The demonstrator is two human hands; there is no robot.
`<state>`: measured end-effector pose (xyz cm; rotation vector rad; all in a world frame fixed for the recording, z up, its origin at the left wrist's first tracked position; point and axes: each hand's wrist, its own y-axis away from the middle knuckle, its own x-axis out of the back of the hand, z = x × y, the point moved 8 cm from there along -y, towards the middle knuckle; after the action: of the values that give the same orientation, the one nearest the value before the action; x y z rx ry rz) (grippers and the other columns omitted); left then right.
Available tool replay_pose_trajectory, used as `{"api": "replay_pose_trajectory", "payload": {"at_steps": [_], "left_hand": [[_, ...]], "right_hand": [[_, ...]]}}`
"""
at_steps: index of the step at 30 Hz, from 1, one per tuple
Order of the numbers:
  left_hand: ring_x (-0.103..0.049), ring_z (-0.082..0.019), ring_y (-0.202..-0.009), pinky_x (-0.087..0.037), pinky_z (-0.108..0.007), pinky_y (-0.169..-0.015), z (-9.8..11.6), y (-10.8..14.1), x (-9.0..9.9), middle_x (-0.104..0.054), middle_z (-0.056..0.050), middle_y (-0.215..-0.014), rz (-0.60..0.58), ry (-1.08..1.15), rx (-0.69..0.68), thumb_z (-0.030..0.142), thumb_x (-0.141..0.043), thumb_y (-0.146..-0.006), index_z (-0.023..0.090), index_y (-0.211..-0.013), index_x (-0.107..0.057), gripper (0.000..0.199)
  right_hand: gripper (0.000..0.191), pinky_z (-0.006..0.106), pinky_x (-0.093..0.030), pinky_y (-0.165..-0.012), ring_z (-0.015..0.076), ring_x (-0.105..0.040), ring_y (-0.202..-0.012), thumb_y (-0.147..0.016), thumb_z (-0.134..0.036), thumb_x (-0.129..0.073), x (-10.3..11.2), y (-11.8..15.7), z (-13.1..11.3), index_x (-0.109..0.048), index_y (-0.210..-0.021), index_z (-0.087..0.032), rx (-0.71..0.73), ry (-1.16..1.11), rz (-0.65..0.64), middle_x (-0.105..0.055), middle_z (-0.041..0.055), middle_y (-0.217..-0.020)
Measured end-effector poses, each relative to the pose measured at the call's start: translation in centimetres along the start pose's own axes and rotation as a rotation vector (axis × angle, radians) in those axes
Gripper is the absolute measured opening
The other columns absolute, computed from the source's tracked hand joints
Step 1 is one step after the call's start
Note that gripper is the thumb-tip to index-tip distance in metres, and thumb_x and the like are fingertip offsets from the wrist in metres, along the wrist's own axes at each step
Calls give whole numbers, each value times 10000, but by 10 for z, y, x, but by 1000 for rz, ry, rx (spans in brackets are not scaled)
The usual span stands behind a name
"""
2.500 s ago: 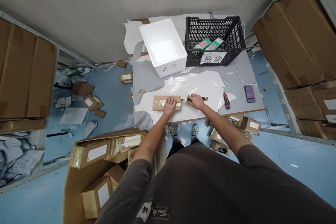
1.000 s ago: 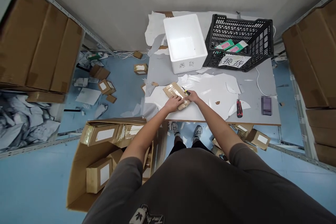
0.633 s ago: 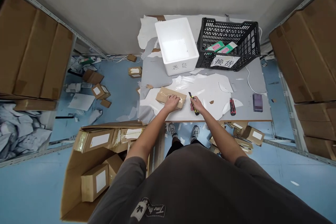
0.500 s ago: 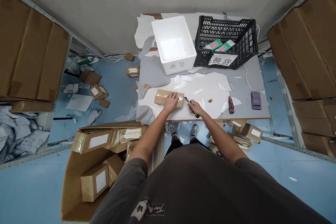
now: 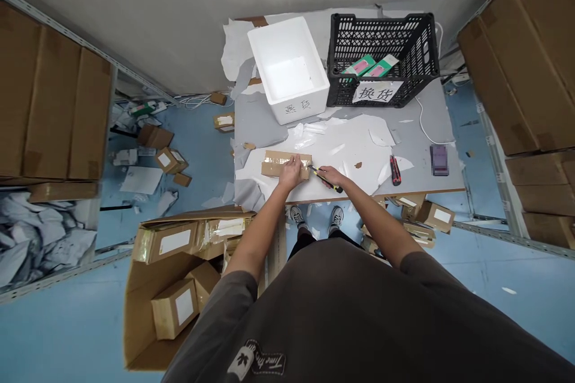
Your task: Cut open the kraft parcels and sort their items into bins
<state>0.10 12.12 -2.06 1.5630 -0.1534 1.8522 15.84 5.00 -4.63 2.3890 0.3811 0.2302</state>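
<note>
A brown oblong cardboard box (image 5: 272, 167) with shiny tape is laid on the paper-strewn grey table (image 5: 256, 122), near its front edge. It is pressed down by the left hand (image 5: 290, 173); whether those fingers are spread cannot be told. A slim yellow-and-black utility knife (image 5: 321, 177) is clasped in the right hand (image 5: 333, 176), its tip placed at the box's right end.

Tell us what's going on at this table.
A person is working at a paper-strewn table. Their left hand rests on a taped cardboard box, while the right hand holds a black-and-yellow utility knife with its tip at the box's right end; whether it cuts, I cannot tell. A red-and-black cutter lies farther right. Behind stand a white bin and a black crate holding two green-and-pink packs.
</note>
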Motion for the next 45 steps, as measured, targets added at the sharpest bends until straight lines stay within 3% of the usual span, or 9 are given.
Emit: {"api": "replay_pose_trajectory", "payload": {"at_steps": [6, 9, 12, 16, 18, 21, 25, 33, 45], "left_hand": [[-462, -445, -1597, -459, -491, -1248, -3, 1, 4, -509, -315, -1662, 15, 61, -21, 277, -947, -753, 66, -1669, -390, 1093], [-578, -393, -1500, -516, -474, -1189, -7, 2, 16, -578, -210, -1631, 49, 153, -29, 384, -879, -875, 183, -1616, -484, 864], [-632, -333, -1399, -528, -456, -1156, -10, -3, 28, -666, -136, -1525, 85, 178, -11, 302, -662, -1025, 235, -1534, -584, 518], [-534, -375, -1440, -482, -523, -1183, -3, -18, 35, -673, -155, -1457, 96, 56, -30, 180, -720, -918, 246, -1410, -684, 498], [-531, -374, -1438, -463, -535, -1200, 0, -25, 33, -662, -161, -1467, 76, 29, -52, 177, -743, -892, 244, -1420, -676, 536], [-572, -352, -1424, -445, -515, -1227, 1, -29, 25, -682, -165, -1457, 40, 4, -106, 187, -679, -944, 222, -1444, -658, 501], [-476, -370, -1585, -385, -568, -1291, -8, -20, 12, -585, -201, -1632, 95, 1, -146, 264, -542, -1068, 194, -1466, -652, 419], [-423, -358, -1644, -316, -622, -1354, -22, -10, -16, -542, -231, -1675, 212, 71, -84, 373, -453, -1141, 164, -1458, -665, 435], [-345, -326, -1677, -284, -646, -1373, -18, -5, -16, -513, -186, -1698, 183, 187, -40, 319, -463, -1112, 206, -1501, -662, 451]], "right_hand": [[329, 258, -402, -441, 142, -492, -393, -1093, -498, -599, -8, 10, 12, -502, -888, -260, -23, -16, -31, -558, -66, -543], [334, 263, -396, -444, 149, -497, -399, -1071, -523, -623, -5, 22, 21, -529, -890, -259, -39, 21, -63, -568, -60, -552], [313, 261, -386, -453, 147, -499, -411, -1070, -536, -617, 8, 32, 22, -573, -936, -256, -31, 65, -28, -572, -58, -569], [353, 267, -419, -505, 150, -519, -441, -1118, -578, -497, 28, 35, 17, -620, -1033, -259, -26, 164, 110, -592, -52, -620], [416, 277, -455, -575, 171, -597, -531, -1145, -583, -416, 32, 32, 11, -657, -1053, -257, 8, 274, 156, -665, -16, -703], [403, 298, -501, -731, 238, -733, -854, -1157, -518, -420, 34, 27, -1, -723, -1114, -256, 108, 487, 224, -795, 57, -984], [313, 329, -516, -891, 284, -719, -1144, -1114, -483, -570, 28, 19, -8, -735, -1270, -268, 198, 647, 237, -788, 84, -1274], [344, 363, -480, -950, 308, -659, -1203, -1110, -493, -608, 26, 5, -18, -706, -1349, -265, 263, 862, 271, -720, 113, -1264], [325, 381, -452, -931, 324, -625, -1183, -1121, -468, -590, 23, 1, -24, -718, -1338, -263, 319, 958, 268, -694, 136, -1243]]}}
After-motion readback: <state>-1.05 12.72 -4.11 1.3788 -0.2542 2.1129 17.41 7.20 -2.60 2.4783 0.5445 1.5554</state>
